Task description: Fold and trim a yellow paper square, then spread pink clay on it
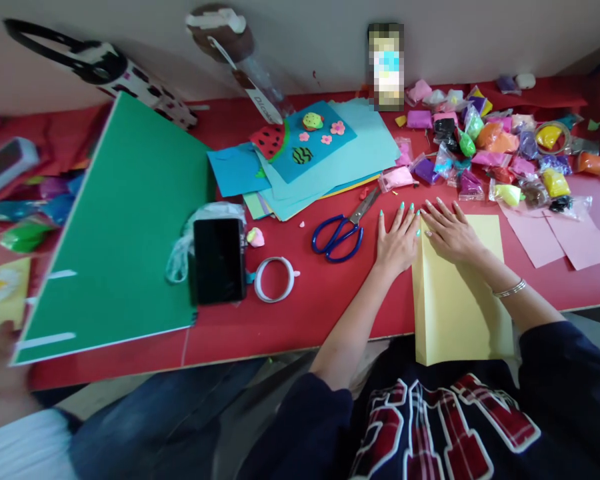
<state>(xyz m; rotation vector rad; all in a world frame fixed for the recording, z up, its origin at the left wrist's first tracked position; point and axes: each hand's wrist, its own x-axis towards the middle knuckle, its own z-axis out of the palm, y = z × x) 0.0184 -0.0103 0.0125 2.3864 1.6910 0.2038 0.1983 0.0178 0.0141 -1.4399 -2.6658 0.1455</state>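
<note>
A yellow sheet of paper [460, 300] lies at the red table's front edge, its lower part hanging over, with a crease along its left side. My left hand [399, 241] rests flat with fingers spread, mostly on the table beside the sheet's upper left edge. On the sheet's top part lies my right hand [453, 233], palm down, fingers stretched out toward the upper left corner. Blue-handled scissors [337, 239] lie to the left of my left hand, their blades partly open. Neither hand grips anything.
Many small bags of colored clay [490, 159] fill the back right. Pink sheets [580, 233] lie right. A blue card with clay shapes [300, 150], white tape roll [274, 280], black phone [220, 260] and green board [130, 233] are left. Another person's hand [0, 367] is far left.
</note>
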